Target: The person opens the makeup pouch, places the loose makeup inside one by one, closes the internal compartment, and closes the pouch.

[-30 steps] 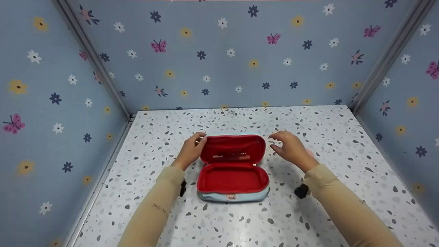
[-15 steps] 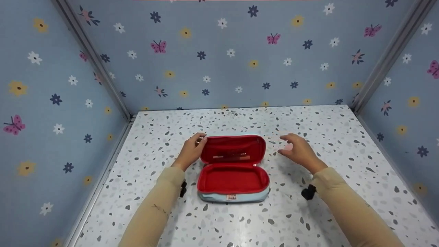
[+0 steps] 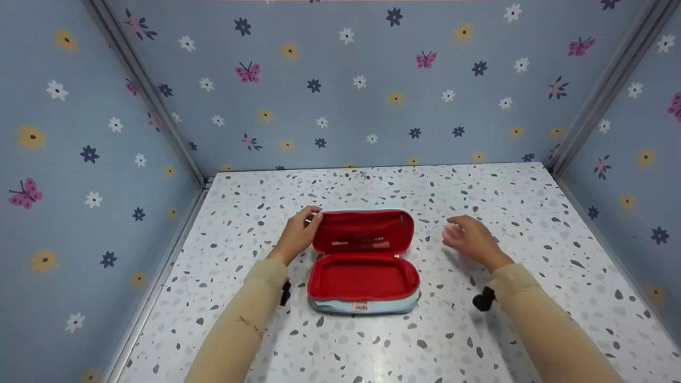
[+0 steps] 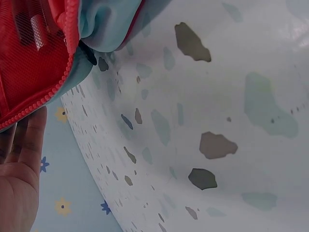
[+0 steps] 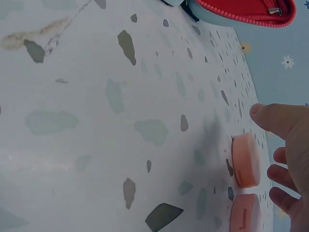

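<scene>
A light-blue pencil case (image 3: 364, 305) with a red lining lies unzipped, its lid (image 3: 363, 229) folded back and pens (image 3: 359, 243) behind the lid's mesh. The left hand (image 3: 294, 234) grips the lid's left edge; in the left wrist view that hand's fingers (image 4: 30, 140) reach behind the red zip edge. Right of the case, the right hand (image 3: 476, 242) hovers with bent, parted fingers by a pink round object (image 3: 452, 234). The right wrist view shows two pink discs (image 5: 246, 160), (image 5: 245, 212) on the table beside the right hand (image 5: 294, 154), which holds nothing.
The white speckled table (image 3: 362, 351) is bounded by blue flowered panels at the back (image 3: 340, 69), left (image 3: 58, 170) and right (image 3: 638, 175). Dark wrist devices (image 3: 483, 299) hang under both sleeves.
The right hand has moved right and slightly nearer the viewer, away from the lid's right side to the pink object. The left hand has stayed at the lid.
</scene>
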Motion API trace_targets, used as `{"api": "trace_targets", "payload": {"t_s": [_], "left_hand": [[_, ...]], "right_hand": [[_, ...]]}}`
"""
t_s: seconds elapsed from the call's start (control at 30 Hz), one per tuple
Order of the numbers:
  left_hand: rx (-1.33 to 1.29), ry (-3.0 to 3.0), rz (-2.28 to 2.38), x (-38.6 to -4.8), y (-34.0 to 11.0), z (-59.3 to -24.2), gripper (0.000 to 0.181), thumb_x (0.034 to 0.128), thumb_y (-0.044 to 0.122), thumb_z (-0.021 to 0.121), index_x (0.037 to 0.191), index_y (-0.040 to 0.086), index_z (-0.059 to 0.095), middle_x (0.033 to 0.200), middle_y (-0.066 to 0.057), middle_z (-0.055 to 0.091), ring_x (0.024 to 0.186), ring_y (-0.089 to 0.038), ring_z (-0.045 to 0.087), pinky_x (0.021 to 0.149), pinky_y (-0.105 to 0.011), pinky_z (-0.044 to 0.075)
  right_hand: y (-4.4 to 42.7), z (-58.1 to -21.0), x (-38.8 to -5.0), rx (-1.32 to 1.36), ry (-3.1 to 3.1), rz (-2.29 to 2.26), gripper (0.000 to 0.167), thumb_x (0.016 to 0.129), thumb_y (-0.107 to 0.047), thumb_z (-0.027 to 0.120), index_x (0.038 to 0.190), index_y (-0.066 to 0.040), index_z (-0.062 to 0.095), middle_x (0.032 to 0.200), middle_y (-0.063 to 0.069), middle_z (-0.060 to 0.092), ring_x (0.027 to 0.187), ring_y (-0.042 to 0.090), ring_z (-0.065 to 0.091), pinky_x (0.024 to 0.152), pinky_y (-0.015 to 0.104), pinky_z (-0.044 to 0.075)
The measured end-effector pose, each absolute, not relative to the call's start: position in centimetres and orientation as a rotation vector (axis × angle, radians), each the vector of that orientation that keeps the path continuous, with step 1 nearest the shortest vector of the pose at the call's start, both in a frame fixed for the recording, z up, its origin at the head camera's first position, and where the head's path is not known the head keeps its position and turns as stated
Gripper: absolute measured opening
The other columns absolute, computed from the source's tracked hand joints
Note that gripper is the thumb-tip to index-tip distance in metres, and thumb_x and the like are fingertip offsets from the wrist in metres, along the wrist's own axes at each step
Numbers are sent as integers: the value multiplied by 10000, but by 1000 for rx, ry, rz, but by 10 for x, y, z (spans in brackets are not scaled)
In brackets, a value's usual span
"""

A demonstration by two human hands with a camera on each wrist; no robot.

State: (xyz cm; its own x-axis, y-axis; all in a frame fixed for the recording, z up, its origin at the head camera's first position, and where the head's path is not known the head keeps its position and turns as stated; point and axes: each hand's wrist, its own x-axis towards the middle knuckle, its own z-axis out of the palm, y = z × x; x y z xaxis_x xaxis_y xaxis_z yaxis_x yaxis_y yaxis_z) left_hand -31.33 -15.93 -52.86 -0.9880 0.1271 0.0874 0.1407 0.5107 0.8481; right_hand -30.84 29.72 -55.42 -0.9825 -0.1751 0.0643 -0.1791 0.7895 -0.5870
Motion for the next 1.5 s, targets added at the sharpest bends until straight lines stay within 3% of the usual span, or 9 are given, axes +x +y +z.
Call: {"api": "trace_targets", "payload": {"t_s": [0.37,1.1,1.5], "left_hand": [[-236,-2739,-1532,-315,-156,-527,387,1158,325,518,1443,92,638,1290,-174,735,1125,-302,741,1028,-483,611],[-241,-2748,-1529,-315,-158,-529,396,1160,338,519,1455,100,634,1283,-160,739,1119,-294,741,1031,-483,606],[-235,-2745,-1522,-315,-160,-528,380,1162,315,514,1445,93,637,1295,-175,739,1120,-308,744,1025,-493,604]], "right_hand": [[306,-553,-312,112,-3164,951,643,1033,-234,736,1588,-15,495,1649,296,449,1534,533,404,1272,703,287],[302,-549,-307,181,-3111,944,589,1028,-278,745,1522,-7,575,1559,308,538,1458,528,494,1227,693,377],[282,-539,-292,457,-2918,898,479,949,-158,835,1371,22,695,1379,271,684,1318,489,630,1155,658,478]]}}
